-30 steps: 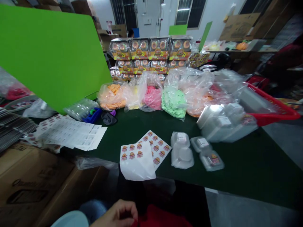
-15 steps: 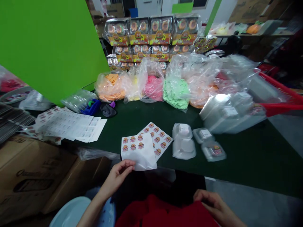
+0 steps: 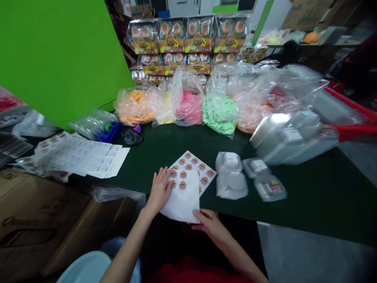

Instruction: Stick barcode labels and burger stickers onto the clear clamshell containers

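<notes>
Near the front edge of the dark green table lies a white sticker sheet (image 3: 183,202) with burger stickers on its far half. My left hand (image 3: 159,190) rests on its left side, fingers stretched out and covering some stickers. At the sheet's near right corner, my right hand (image 3: 208,222) pinches the paper between thumb and fingers. A second sticker sheet (image 3: 203,169), turned at an angle, lies partly beneath the first. To its right are an open clear plastic box (image 3: 231,184) and another open box (image 3: 270,188) with a burger sticker on it.
Bags of orange, pink (image 3: 190,106) and green pieces (image 3: 220,114) line the back, before stacked burger packs (image 3: 198,39). Clear boxes (image 3: 291,141) and a red crate (image 3: 353,106) stand right. Printed sheets (image 3: 85,157), a blue tape dispenser (image 3: 109,133) and cartons (image 3: 35,220) are left.
My left hand has moved from the sheet's near edge up onto its left side. My right hand has come from my lap to the near right corner. The top sheet has shifted slightly.
</notes>
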Available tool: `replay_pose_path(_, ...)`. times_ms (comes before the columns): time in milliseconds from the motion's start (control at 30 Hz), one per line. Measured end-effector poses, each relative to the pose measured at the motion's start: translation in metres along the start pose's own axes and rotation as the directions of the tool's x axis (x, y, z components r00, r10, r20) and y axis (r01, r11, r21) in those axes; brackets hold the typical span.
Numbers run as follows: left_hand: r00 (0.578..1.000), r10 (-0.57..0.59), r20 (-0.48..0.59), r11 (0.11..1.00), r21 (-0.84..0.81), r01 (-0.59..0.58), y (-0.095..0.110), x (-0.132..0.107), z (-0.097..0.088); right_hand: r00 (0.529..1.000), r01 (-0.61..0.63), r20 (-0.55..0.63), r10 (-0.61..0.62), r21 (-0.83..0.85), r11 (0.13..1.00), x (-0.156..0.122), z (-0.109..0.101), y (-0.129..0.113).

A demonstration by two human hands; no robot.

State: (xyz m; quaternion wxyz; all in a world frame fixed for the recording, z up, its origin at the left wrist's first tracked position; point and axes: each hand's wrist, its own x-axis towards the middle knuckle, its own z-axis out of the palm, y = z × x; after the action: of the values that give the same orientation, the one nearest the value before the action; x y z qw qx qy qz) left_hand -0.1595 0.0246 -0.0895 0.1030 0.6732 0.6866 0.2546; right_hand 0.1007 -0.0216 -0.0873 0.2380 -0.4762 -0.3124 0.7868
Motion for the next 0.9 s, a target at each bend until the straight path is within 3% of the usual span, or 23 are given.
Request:
replay_pose_path(167, 0.992, 0.120, 0.033, 0.992, -0.044, -0.118, 0.038, 0.002, 0.011, 1.000, 0.001, 0.023, 0.000, -0.027, 1.000, -0.020, -0.016, -0.008)
replay_pose_path(267, 0.982, 0.182, 0.039, 0.964, -0.201, -0.171, 0.055, -0.004, 0.013, 0.997, 0.066, 0.040, -0.064, -0.048, 0.997, -0.030, -0.022, -0.021)
replay_pose_path(433, 0.995, 0.103, 0.005, 0.908, -0.408, -0.092, 0.072, -0.010, 0.017, 0.987, 0.159, -0.041, -0.157, 0.062, 0.985, -0.006, -0.002, -0.040)
replay_pose_path(533, 0.998, 0.053, -0.026, 0.902, -0.428, -0.059, 0.081, -0.011, 0.005, 0.981, 0.185, -0.063, -0.182, 0.045, 0.982, 0.012, 0.006, -0.046)
replay_pose_path(700, 0.987, 0.121, 0.106, 0.916, -0.394, -0.070, 0.088, -0.014, -0.018, 0.976, 0.213, -0.042, -0.213, -0.004, 0.977, 0.020, 0.002, -0.050)
replay_pose_path(900, 0.969, 0.186, 0.161, 0.941, -0.312, -0.128, 0.085, -0.007, -0.016, 0.965, 0.260, 0.012, -0.260, -0.105, 0.960, 0.022, 0.000, -0.056)
